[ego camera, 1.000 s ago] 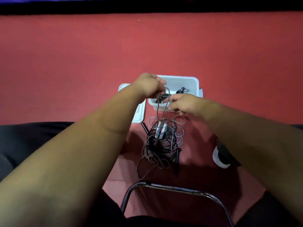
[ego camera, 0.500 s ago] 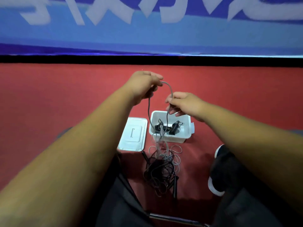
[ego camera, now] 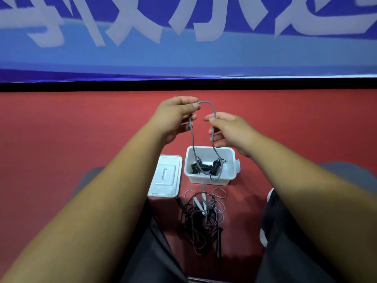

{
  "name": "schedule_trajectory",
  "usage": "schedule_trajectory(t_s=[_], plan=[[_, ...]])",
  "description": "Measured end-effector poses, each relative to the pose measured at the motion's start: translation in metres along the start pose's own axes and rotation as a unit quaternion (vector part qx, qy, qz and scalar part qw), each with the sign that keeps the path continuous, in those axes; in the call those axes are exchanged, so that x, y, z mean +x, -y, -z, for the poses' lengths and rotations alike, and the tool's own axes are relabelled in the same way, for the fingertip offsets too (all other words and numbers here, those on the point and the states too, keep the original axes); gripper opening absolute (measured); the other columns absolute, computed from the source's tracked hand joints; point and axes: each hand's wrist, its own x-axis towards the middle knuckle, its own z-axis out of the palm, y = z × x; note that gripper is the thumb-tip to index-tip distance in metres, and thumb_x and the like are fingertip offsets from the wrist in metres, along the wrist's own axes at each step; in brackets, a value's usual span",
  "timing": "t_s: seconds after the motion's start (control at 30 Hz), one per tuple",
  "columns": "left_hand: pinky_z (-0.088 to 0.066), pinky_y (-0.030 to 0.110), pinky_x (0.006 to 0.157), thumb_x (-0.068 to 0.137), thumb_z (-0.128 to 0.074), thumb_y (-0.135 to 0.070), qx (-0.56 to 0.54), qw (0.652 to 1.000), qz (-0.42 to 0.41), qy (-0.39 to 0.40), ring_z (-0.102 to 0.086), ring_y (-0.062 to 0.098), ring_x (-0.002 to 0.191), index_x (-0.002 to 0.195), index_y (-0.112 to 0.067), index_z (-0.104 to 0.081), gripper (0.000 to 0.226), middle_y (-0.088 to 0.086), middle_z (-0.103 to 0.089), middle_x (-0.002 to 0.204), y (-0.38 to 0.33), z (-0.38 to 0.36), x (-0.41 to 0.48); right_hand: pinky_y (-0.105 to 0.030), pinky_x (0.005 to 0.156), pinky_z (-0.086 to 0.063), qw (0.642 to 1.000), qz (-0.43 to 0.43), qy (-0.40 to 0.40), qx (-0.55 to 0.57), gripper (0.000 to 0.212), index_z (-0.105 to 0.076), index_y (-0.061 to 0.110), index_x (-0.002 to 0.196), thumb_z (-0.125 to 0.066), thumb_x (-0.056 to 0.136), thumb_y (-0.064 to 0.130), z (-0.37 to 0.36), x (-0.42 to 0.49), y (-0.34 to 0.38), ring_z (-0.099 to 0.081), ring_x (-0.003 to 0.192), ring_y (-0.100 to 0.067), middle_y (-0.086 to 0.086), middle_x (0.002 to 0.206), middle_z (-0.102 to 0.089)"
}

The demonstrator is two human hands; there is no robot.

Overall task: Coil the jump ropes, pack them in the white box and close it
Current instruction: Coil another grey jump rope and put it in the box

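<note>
A grey jump rope [ego camera: 212, 131] arches between my two hands above the white box [ego camera: 231, 158]. My left hand [ego camera: 173, 118] pinches one side of the loop near its top. My right hand [ego camera: 228, 129] pinches the other side between thumb and forefinger. Both strands hang down into the box area and trail to a tangled pile of ropes [ego camera: 202, 213] on the red floor in front of the box. Black coiled rope pieces [ego camera: 206, 166] lie inside the box. The white lid [ego camera: 166, 176] lies flat to the left of the box.
The floor is red mat [ego camera: 61, 139], ending at a black strip and a blue banner wall [ego camera: 183, 54] beyond. My dark-trousered legs frame the rope pile, with a shoe [ego camera: 264, 235] at the right. A metal chair bar [ego camera: 195, 279] shows at the bottom edge.
My hands have risen from the box rim with the grey rope, pulling a loop up. The camera has tilted up, bringing the blue banner into view.
</note>
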Motion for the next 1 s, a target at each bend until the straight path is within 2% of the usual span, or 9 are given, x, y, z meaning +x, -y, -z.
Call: schedule_trajectory(t_s=[0.13,0.27,0.4,0.5,0.63,0.77,0.83,0.93,1.0], plan=[[-0.056,0.029,0.066,0.095,-0.073,-0.01,-0.031,1.0,0.004,-0.004,-0.067,0.012,0.073,0.121,-0.014,-0.07,0.026,0.002,-0.076,0.099,0.01,0.003,0.009,-0.039,0.075,-0.058,0.999,-0.011,0.026,-0.028,0.022,-0.077,0.034,0.112,-0.056,0.107,0.029,-0.005,0.012,-0.006,-0.067,0.08,-0.019,0.002,0.095,-0.073],[-0.057,0.032,0.073,0.095,-0.073,-0.01,-0.032,0.999,0.001,0.001,-0.068,0.012,0.077,0.117,-0.018,-0.071,0.024,0.002,-0.075,0.104,0.011,0.0,0.02,-0.033,0.077,-0.054,0.999,-0.014,0.022,-0.031,0.019,-0.077,0.031,0.11,-0.063,0.1,0.022,-0.006,0.022,-0.009,-0.067,0.084,-0.019,-0.001,0.109,-0.079],[-0.058,0.035,0.076,0.094,-0.074,-0.01,-0.036,0.999,-0.008,0.023,-0.068,0.014,0.08,0.118,-0.019,-0.071,0.026,0.003,-0.073,0.109,0.006,-0.008,0.03,-0.034,0.09,-0.053,0.999,-0.01,0.01,-0.05,0.024,-0.078,0.032,0.113,-0.068,0.092,0.024,-0.008,0.032,-0.015,-0.071,0.108,-0.016,0.008,0.111,-0.08],[-0.058,0.037,0.078,0.093,-0.076,-0.01,-0.034,0.999,-0.021,0.024,-0.068,0.015,0.079,0.119,-0.017,-0.071,0.028,0.003,-0.073,0.105,0.004,-0.012,0.036,-0.039,0.104,-0.052,0.998,-0.008,0.019,-0.065,0.023,-0.079,0.03,0.109,-0.069,0.088,0.025,-0.013,0.036,-0.019,-0.07,0.113,-0.016,0.01,0.109,-0.08],[-0.059,0.033,0.077,0.093,-0.076,-0.009,-0.067,0.998,-0.02,0.006,-0.069,0.014,0.082,0.119,-0.018,-0.071,0.028,0.0,-0.074,0.107,0.002,-0.013,0.043,-0.028,0.09,-0.051,0.996,-0.012,0.051,-0.072,0.025,-0.077,0.026,0.112,-0.063,0.095,0.014,-0.014,0.038,-0.02,-0.071,0.105,-0.009,0.007,0.112,-0.08],[-0.059,0.032,0.078,0.091,-0.078,-0.007,-0.134,0.991,-0.012,-0.009,-0.072,0.013,0.082,0.119,-0.02,-0.071,0.031,-0.002,-0.076,0.107,0.0,-0.009,0.05,-0.009,0.072,-0.047,0.993,-0.003,0.088,-0.075,0.022,-0.076,0.024,0.117,-0.074,0.096,0.017,-0.014,0.036,-0.025,-0.067,0.083,0.005,0.008,0.108,-0.079],[-0.06,0.031,0.078,0.091,-0.077,-0.007,-0.143,0.989,-0.013,-0.022,-0.073,0.013,0.082,0.119,-0.02,-0.071,0.031,-0.003,-0.077,0.105,0.0,-0.008,0.053,-0.012,0.069,-0.05,0.995,-0.009,0.082,-0.062,0.016,-0.076,0.017,0.115,-0.073,0.099,0.018,-0.015,0.035,-0.028,-0.066,0.079,-0.003,-0.001,0.105,-0.079],[-0.061,0.032,0.08,0.092,-0.076,-0.005,-0.169,0.984,-0.01,-0.051,-0.073,0.014,0.082,0.119,-0.018,-0.071,0.03,-0.001,-0.078,0.104,0.001,-0.005,0.055,-0.025,0.071,-0.052,0.995,-0.05,0.079,-0.032,0.013,-0.072,0.014,0.111,-0.069,0.103,0.023,-0.013,0.035,-0.029,-0.071,0.083,-0.014,-0.006,0.107,-0.081],[-0.062,0.034,0.081,0.093,-0.075,-0.004,-0.191,0.979,-0.002,-0.076,-0.073,0.015,0.081,0.119,-0.017,-0.07,0.03,0.0,-0.078,0.103,0.001,-0.002,0.056,-0.023,0.068,-0.053,0.995,-0.062,0.07,-0.038,0.013,-0.072,0.015,0.11,-0.069,0.103,0.025,-0.01,0.037,-0.029,-0.071,0.081,-0.014,-0.007,0.107,-0.081]])
